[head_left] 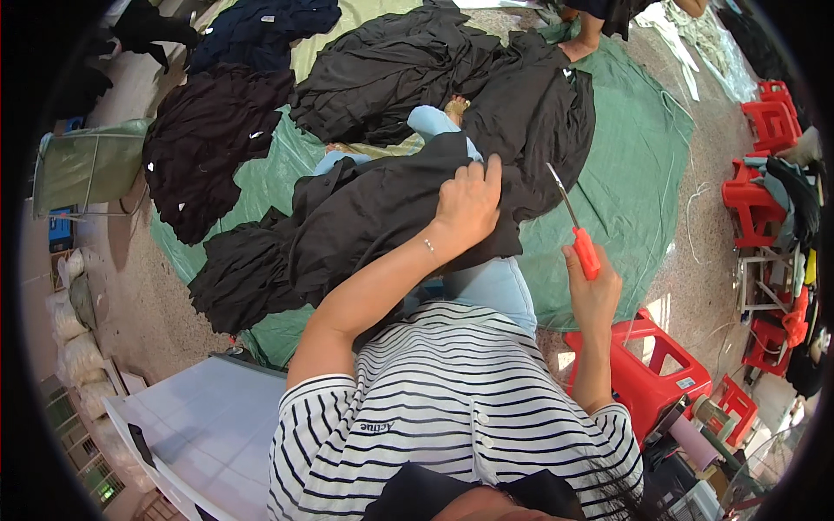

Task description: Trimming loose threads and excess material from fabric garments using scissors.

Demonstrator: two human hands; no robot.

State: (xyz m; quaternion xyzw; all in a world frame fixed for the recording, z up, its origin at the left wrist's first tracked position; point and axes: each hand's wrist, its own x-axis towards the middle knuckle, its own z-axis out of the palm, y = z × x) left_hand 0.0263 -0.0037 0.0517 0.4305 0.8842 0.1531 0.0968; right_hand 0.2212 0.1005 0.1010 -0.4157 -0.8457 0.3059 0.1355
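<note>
A green tarpaulin [625,165] covers much of a speckled concrete floor [148,295], and dark clothing lies heaped across it. A large black pile [391,69] sits at twelve o'clock, a dark maroon pile [208,139] at ten o'clock, and a navy heap [261,30] beyond that at eleven. The person sits with legs in light blue jeans [495,291] stretched out over the tarpaulin, wearing a black-and-white striped shirt [452,408].

Across the lap lies a black garment [365,217], at the centre of the view. The left hand [469,204] rests on it, fingers curled and pressing into the cloth near its upper edge. The right hand [591,291], at three o'clock from the garment and apart from it, is closed around the orange handle of a pair of thread snips [573,230], with the metal blades pointing up toward twelve o'clock.

Red plastic stools [643,365] stand at four o'clock and more [769,122] at two o'clock. A pale grey table [208,425] fills seven o'clock, and a green sack on a frame [87,165] stands at nine o'clock.
</note>
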